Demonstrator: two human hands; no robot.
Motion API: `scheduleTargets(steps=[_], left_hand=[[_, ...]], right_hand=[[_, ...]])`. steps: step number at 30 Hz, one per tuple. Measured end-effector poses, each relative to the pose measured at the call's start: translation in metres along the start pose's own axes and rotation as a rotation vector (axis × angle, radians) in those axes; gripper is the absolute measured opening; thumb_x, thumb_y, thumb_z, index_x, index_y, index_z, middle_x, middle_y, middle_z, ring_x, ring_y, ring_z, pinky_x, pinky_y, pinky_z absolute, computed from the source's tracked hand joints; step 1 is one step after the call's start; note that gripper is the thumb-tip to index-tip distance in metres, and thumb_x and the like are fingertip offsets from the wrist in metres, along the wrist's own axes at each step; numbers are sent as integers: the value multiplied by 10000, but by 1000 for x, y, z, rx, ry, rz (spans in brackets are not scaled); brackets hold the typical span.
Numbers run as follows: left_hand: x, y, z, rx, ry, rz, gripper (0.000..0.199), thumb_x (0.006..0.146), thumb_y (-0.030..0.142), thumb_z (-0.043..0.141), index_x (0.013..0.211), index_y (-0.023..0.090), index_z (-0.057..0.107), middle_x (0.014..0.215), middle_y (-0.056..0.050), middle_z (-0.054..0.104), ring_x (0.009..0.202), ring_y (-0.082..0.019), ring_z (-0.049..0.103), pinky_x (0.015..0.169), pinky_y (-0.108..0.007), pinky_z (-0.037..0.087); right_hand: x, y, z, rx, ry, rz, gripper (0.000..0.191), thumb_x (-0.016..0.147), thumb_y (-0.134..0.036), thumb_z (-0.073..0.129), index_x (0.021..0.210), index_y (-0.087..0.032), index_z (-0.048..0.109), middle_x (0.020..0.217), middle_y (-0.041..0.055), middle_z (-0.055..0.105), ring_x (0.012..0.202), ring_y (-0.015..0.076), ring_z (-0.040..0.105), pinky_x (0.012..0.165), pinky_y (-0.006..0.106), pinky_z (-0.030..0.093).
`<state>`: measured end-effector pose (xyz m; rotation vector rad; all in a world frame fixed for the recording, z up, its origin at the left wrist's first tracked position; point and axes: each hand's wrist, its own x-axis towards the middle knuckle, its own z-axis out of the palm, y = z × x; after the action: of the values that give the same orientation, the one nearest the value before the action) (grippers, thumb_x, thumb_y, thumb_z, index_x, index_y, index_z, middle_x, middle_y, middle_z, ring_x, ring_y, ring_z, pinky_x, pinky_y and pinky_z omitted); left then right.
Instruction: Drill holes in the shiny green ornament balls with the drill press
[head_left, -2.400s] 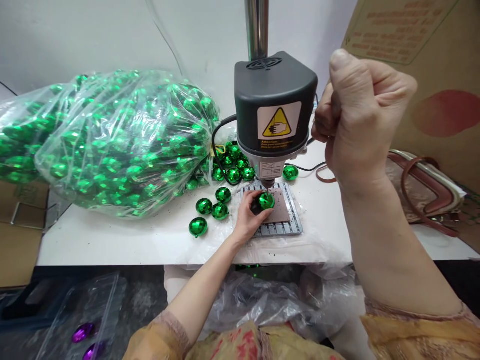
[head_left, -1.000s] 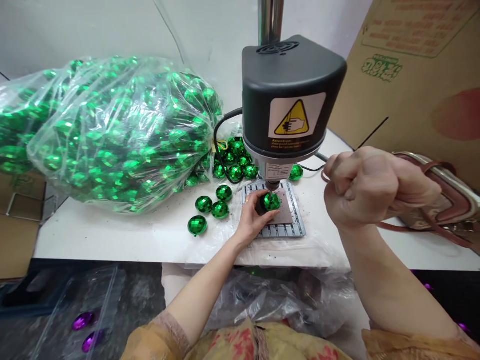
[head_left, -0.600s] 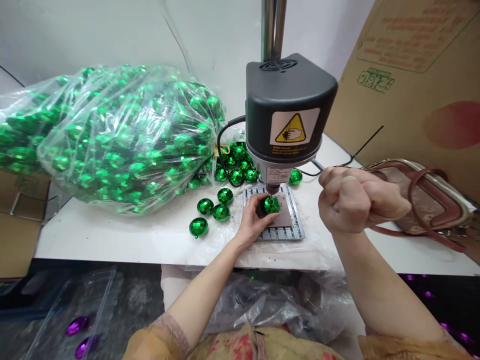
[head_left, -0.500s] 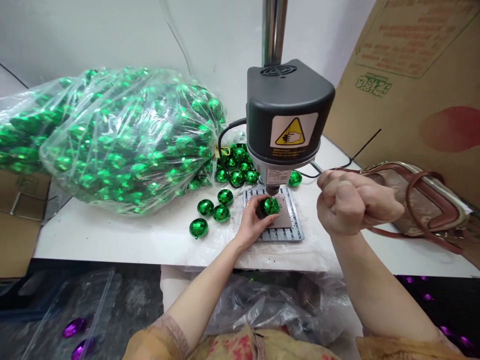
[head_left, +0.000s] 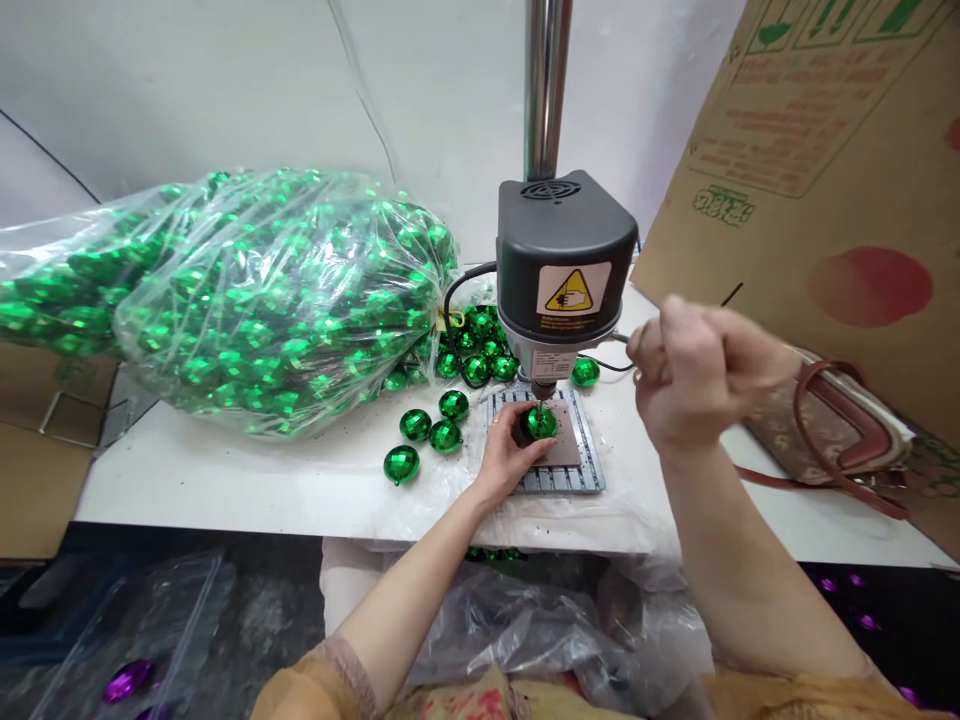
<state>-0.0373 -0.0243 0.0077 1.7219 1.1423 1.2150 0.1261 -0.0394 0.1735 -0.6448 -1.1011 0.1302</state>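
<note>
My left hand [head_left: 511,447] curls its thumb and fingers around a shiny green faceted ball ornament [head_left: 541,424], which rests on a brown pad [head_left: 568,440] over the slotted metal base [head_left: 592,470] of a small drill press. The dark drill press head [head_left: 564,225], bearing a yellow warning label, stands right above the ornament. Its bit reaches down to the top of the ornament; whether it has gone in, I cannot tell. At the right of the head, my right hand [head_left: 705,375] is closed in a fist around the drill press lever [head_left: 621,338], mostly hidden by the fingers and slightly blurred.
A large clear bag [head_left: 292,300] packed with green ornaments lies at the left. Several loose green ornaments [head_left: 415,425] sit between it and the base. To the right are a handbag [head_left: 840,420] and a big cardboard box [head_left: 795,200]. A steel column [head_left: 547,90] rises behind.
My right fist has risen a little and turned on the lever. My left hand stays around the ornament on the pad. The whole view has shifted slightly.
</note>
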Motion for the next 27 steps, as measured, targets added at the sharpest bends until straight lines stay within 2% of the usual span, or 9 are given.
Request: scheduleTargets(steps=[5, 6, 9, 11, 14, 17, 21, 24, 27], left_hand=[[-43, 25, -4, 213, 249, 77, 460, 749, 411, 832, 1116, 224, 626, 1044, -83, 683, 995, -265, 663, 881, -432, 550], [-60, 27, -5, 238, 213, 153, 459, 759, 430, 822, 1121, 230, 623, 1016, -81, 686, 953, -255, 672, 838, -412, 565], [-116, 21, -11, 336, -123, 467, 450, 804, 457, 776, 1179, 250, 636, 975, -94, 713, 824, -230, 702, 693, -348, 588], [-147, 10, -15, 493, -295, 583, 430, 833, 439, 753, 1215, 269, 653, 1049, -128, 732, 781, -232, 719, 636, -335, 587], [-165, 0, -24, 589, -318, 631, 466, 838, 489, 748, 1252, 294, 657, 1170, -160, 720, 809, -250, 736, 645, -355, 603], [-143, 4, -39, 542, -38, 620, 396, 872, 491, 715, 1218, 303, 669, 1098, -123, 718, 854, -239, 724, 702, -355, 611], [-77, 8, -65, 602, 375, 192, 288, 969, 384, 597, 1225, 272, 666, 1088, -115, 641, 950, -255, 668, 829, -387, 569], [-40, -2, -76, 594, 456, 43, 371, 973, 488, 560, 1198, 218, 679, 1036, -103, 571, 786, -220, 610, 655, -321, 499], [-30, -10, -78, 604, 395, -3, 318, 984, 463, 548, 1099, 210, 703, 995, -76, 534, 676, -170, 536, 577, -283, 407]], right_hand=[[37, -17, 17, 120, -39, 156, 425, 843, -188, 633, 477, -181, 417, 403, -69, 361, 365, 35, 293, 390, 245, 197], [39, -17, 18, 127, -43, 156, 427, 845, -182, 629, 478, -181, 412, 404, -70, 366, 362, 33, 290, 388, 241, 194], [39, -15, 17, 127, -37, 131, 439, 861, -207, 633, 497, -186, 388, 424, -74, 368, 367, 29, 301, 387, 229, 203], [36, -14, 17, 121, -31, 116, 442, 869, -219, 632, 506, -187, 381, 430, -77, 359, 367, 26, 302, 383, 223, 208], [35, -14, 18, 111, -10, 83, 444, 877, -184, 608, 499, -186, 377, 425, -76, 353, 363, 19, 291, 381, 219, 200], [35, -15, 20, 115, -4, 70, 436, 878, -151, 587, 496, -185, 379, 424, -78, 347, 358, 11, 276, 376, 217, 191], [35, -15, 22, 115, 17, 61, 427, 869, -137, 582, 489, -183, 391, 417, -78, 353, 353, 7, 270, 370, 214, 192], [35, -15, 22, 121, 21, 65, 435, 860, -152, 597, 483, -189, 383, 405, -74, 352, 347, 21, 274, 365, 236, 186], [36, -14, 21, 139, 13, 86, 426, 858, -172, 613, 489, -198, 401, 409, -67, 357, 347, 39, 270, 355, 264, 176]])
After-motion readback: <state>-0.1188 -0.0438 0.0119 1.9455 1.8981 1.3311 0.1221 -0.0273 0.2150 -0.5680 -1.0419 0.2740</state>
